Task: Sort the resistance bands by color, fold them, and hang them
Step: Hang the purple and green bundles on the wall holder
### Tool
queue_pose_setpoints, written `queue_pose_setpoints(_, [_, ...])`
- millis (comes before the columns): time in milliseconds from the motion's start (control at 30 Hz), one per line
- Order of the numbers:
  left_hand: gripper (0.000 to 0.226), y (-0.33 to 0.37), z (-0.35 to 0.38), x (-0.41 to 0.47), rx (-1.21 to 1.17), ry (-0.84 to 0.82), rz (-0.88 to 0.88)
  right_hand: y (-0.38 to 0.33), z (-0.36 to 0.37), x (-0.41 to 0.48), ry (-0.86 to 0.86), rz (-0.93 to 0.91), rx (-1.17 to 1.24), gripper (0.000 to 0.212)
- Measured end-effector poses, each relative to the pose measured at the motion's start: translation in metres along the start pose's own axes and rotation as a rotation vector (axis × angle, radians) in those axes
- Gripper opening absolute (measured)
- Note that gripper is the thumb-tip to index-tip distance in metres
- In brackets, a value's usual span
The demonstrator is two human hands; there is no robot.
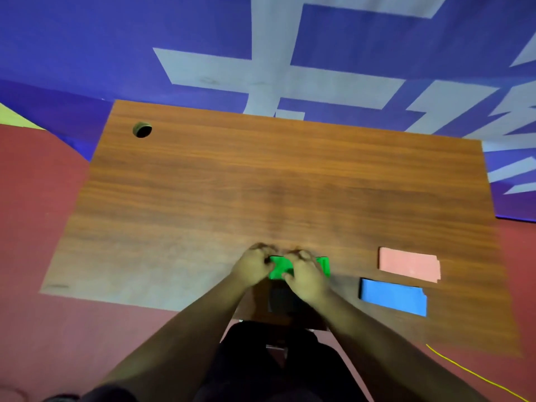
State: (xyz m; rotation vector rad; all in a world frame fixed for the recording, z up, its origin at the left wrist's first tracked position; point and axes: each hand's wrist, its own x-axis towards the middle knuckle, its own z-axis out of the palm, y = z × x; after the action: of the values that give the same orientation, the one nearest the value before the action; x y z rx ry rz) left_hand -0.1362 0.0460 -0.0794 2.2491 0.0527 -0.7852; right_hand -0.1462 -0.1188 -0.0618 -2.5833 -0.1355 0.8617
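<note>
Green band: on the table, centre, close to the near edge, directly under both hands. Long axis runs left to right; its right end pokes out past the right hand.

Left hand: over the band's left end, fingers curled down onto it. Right hand: over the middle to right part, fingers likewise curled, knuckles up. Both look to be pinching the band's layers, but motion blur hides the fingertips, so the exact grip cannot be told. Hands sit just beside each other, green showing between them.

Judgement: folding step in hand. The next fold would go along the long axis, one end carried over the other. The free right end lies nearest the right hand, so that hand is better placed to bring it across.

Materials: band is flat, thin, bright, matte, probably stretchy rubber, apt to spring open unless pressed. Table is smooth wood-grain laminate.

Pink band and blue band: folded into flat rectangles, lying well to the right, pink farther, blue nearer, close but apart.

Dark strip between the wrists at the table edge; possibly another band, unclear.

No hanger or hook in view
</note>
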Motion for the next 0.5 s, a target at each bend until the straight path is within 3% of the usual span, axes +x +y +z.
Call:
queue_pose_setpoints(333, [0.027,-0.019,0.013,0.025,0.092,-0.049,0.047,0.014,0.017,0.014,0.021,-0.002,-0.091,0.053])
queue_pose_setpoints(500, [0.028,-0.020,0.010,0.032,0.054,-0.040,0.107,0.017,0.007,0.017,0.088,-0.065,-0.024,0.037])
